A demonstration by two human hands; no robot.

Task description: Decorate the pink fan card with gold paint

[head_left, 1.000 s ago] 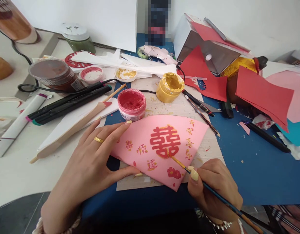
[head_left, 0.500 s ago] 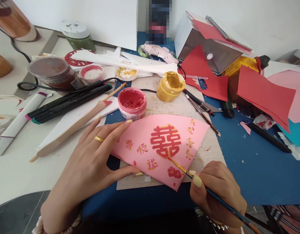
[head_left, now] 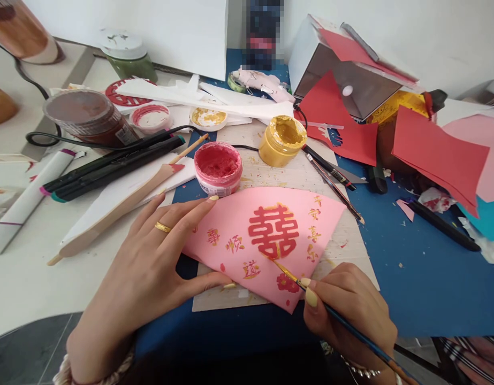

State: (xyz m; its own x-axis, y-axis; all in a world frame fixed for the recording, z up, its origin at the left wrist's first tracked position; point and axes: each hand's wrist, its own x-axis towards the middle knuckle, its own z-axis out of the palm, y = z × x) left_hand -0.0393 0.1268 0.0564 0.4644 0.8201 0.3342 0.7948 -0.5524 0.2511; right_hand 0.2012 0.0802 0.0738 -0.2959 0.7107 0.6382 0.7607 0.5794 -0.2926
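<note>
A pink fan-shaped sheet of paper lies on a cardboard sheet. It bears a red double-happiness character, small gold-and-red characters and a red flower. My left hand rests flat on the sheet's left part, its fingers spread and holding nothing. My right hand pinches a thin blue paintbrush, and the gold-loaded tip touches the pink paper just below the red character. An open jar of red paint and an open jar of gold paint stand just beyond the sheet.
Black markers and a wooden-handled tool lie left of the jars. White foam strips and a paint-smeared lid lie behind. Red paper sheets pile up at the right, beside a blue mat.
My right hand and the brush have shifted left and slightly up across the sheet. The brush tip now sits further left, below the red character. My left hand has stayed in place.
</note>
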